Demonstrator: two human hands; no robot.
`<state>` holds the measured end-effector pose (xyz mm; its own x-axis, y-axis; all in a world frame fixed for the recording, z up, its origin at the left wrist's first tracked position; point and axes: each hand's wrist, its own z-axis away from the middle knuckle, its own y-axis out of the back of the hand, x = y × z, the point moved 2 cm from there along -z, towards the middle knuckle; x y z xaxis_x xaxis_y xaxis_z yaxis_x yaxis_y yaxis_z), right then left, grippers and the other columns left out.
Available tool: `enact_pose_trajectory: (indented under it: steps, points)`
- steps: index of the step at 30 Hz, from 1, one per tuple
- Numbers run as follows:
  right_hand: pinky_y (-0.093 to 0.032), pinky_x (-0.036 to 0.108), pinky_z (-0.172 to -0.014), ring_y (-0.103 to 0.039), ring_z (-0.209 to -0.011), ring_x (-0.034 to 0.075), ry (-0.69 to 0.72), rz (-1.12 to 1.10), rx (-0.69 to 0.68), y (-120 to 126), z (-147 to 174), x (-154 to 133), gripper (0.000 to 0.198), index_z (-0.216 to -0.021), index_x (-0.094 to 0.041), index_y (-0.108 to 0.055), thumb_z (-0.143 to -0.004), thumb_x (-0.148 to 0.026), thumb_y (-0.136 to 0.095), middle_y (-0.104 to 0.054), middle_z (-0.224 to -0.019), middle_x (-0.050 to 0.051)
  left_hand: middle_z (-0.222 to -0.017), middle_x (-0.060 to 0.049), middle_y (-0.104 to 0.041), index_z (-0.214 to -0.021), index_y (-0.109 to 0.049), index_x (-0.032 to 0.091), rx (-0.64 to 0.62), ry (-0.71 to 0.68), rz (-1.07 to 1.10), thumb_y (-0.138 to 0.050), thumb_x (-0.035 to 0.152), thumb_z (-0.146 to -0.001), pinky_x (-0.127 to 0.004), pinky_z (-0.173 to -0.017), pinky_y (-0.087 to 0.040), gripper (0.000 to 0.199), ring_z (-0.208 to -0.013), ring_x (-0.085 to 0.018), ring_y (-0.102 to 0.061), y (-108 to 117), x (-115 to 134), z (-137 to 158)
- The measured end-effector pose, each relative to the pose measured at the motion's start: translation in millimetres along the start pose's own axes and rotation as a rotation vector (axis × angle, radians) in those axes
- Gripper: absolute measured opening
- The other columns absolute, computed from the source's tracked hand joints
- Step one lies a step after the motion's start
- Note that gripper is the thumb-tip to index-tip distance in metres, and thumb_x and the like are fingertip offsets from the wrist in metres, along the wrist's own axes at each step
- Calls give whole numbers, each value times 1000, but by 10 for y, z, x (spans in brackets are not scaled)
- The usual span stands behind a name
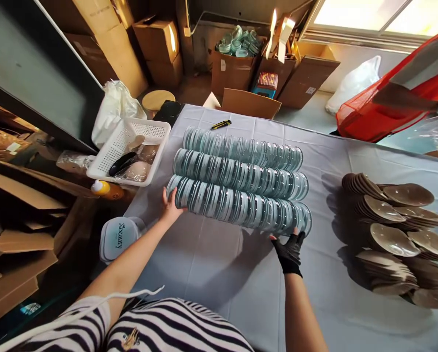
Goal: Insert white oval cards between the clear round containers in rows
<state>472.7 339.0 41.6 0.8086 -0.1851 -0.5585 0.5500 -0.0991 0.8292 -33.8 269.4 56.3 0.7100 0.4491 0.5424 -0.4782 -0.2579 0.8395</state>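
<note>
Three long rows of clear glass bowls lie on their sides, nested end to end, on the cloth-covered table. My left hand, bare, cups the left end of the front row, its fingers curved up against the last bowl. A black fingertip-free glove covers my right hand, which grips that row's right end from below. Just behind it runs the middle row of bowls, nearly touching. The back row lies beyond, with a yellow-and-black utility knife behind it.
Stacks of brown oval dishes stand on the table's right side. At left are a white plastic basket with wrapped items and a lidded tub. Cardboard boxes, one full of glass bowls, stand behind the table. Red fabric hangs back right.
</note>
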Motion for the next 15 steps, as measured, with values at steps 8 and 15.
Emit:
enact_pose_trajectory:
  steps: [8, 15]
  points:
    - [-33, 57, -111, -26, -142, 46, 19, 173, 11, -207, -349, -419, 115, -154, -8, -21, -66, -69, -63, -13, -158, 28, -165, -20, -1, -152, -33, 19, 7, 54, -54, -87, 33, -63, -54, -120, -25, 105, -151, -42, -13, 39, 240, -781]
    - [-36, 54, -110, -29, -142, 43, -33, 243, -121, -265, -741, -657, 106, -158, -15, -12, -75, -63, -59, -6, -161, 24, -166, -18, 5, -156, -26, 22, -46, 94, -114, -84, 38, -65, -54, -121, -22, 108, -151, -44, -11, 72, 402, -1139]
